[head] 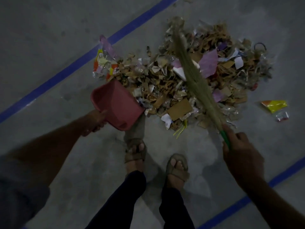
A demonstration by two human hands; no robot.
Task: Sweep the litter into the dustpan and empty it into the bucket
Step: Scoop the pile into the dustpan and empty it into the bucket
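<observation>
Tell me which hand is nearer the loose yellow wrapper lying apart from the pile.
Right. The right hand grips the broom just below the yellow wrapper; the left hand holds the dustpan across the litter pile.

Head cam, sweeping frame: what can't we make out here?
- Bucket: nowhere in the head view, so its place is unknown.
- Dustpan handle: covered by the left hand.
- Broom handle: only a short green stretch shows above the right hand.
- Litter pile: dim, blurred; small scraps can't be identified.
- Floor under the pile: hidden.
</observation>
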